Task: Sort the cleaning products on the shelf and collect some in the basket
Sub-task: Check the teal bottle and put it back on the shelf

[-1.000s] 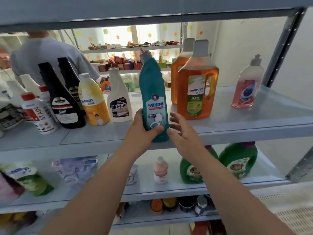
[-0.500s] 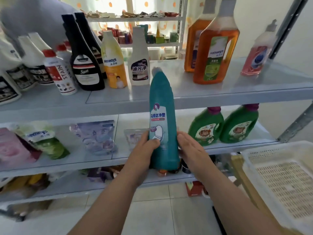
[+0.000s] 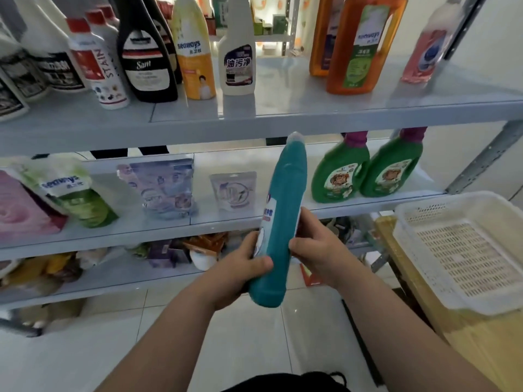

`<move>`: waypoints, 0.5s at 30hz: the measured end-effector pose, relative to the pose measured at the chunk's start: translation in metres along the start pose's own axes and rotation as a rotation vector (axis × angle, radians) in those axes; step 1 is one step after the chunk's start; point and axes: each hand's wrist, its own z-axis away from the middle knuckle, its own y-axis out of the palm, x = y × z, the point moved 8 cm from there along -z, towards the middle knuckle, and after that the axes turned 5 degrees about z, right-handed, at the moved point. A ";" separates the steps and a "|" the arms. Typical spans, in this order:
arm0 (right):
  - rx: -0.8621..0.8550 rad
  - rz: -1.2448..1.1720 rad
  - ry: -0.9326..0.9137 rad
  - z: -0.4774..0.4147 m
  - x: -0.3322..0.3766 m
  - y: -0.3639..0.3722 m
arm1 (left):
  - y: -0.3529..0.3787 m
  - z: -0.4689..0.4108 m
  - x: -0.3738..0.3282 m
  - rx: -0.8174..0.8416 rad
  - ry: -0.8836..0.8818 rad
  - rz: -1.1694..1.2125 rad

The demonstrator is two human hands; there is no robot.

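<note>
Teal bottle has come off the top shelf; my left grip and right grip both clasp it, basket next, I reckon.

A white tiled floor lies below, with a yellowish wooden surface at right.

Two bare forearms rise from the lower edge of the view and converge toward the middle, the left from the lower left, the right from the lower right. The left hand wraps the lower part of a tilted teal cleaner bottle from the left, thumb laid across its near face, fingers curled behind. The right hand grips the same bottle from the right, slightly higher, thumb tip on the near side, fingers reaching round the far side
</note>
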 end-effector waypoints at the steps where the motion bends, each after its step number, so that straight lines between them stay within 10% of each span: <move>1: 0.017 0.085 -0.009 0.002 0.001 0.004 | -0.005 0.000 0.002 -0.017 0.004 -0.154; 4: 0.074 0.353 0.015 0.006 0.000 0.014 | -0.019 0.001 0.007 -0.173 0.037 -0.455; 15: 0.043 0.568 0.082 0.004 -0.010 -0.005 | -0.023 -0.020 0.016 -0.394 0.190 -0.435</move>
